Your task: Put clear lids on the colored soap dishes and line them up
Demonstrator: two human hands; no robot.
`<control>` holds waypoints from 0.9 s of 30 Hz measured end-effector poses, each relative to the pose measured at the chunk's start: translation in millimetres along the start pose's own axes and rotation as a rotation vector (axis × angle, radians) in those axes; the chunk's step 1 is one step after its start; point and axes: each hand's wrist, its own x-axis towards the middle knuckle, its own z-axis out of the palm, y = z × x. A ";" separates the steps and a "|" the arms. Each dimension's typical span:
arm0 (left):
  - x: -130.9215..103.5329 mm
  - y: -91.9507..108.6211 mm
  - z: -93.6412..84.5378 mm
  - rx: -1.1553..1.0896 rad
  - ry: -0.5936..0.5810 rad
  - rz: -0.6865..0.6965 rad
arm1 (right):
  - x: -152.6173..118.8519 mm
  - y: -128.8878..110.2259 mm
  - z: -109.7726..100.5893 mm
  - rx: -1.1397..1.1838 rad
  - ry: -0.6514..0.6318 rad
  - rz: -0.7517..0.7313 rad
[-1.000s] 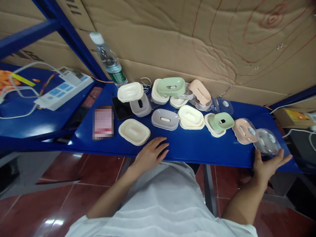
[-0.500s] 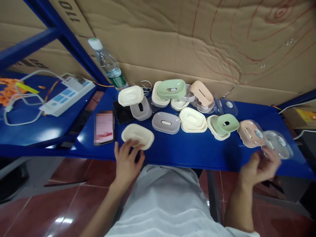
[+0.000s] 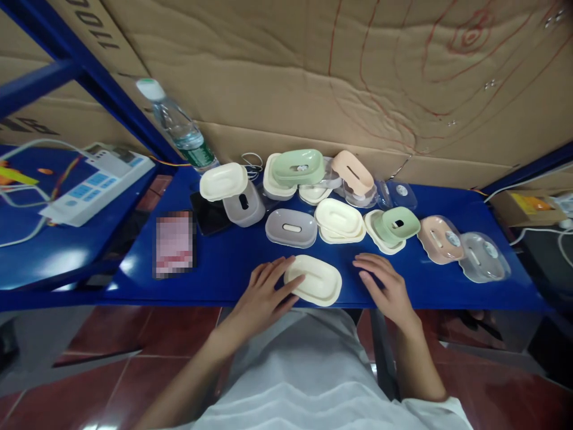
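A cream oval dish [image 3: 320,282] lies near the front edge of the blue table. My left hand [image 3: 271,291] is at its left side, thumb over the rim and fingers spread around the left end, touching it. My right hand [image 3: 385,286] is open just to the right of the dish, apart from it, with fingers pointing left. Behind the dish sit a grey oval tray [image 3: 290,228], stacked cream trays [image 3: 340,221] and a green box [image 3: 400,224] on a cream tray.
A phone [image 3: 174,245] and a black flat object [image 3: 209,213] lie at left, below a water bottle [image 3: 183,134]. Pink [image 3: 442,240] and clear-lidded grey cases [image 3: 483,258] are at right. More green, peach and cream pieces stand along the cardboard. A power strip [image 3: 98,191] is far left.
The cream dish has moved right, to the front middle, with my left hand. My right hand has come left from the clear-lidded case to beside the dish. The view has shifted slightly.
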 end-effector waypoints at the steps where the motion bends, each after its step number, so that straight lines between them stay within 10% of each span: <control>1: 1.3 -6.9 -1.5 -0.027 -0.026 0.019 | -3.4 4.7 -4.4 -0.020 0.017 0.019; 27: 0.6 -18.0 10.7 -0.149 -0.055 -0.105 | 7.5 22.4 24.5 -0.243 -0.099 0.107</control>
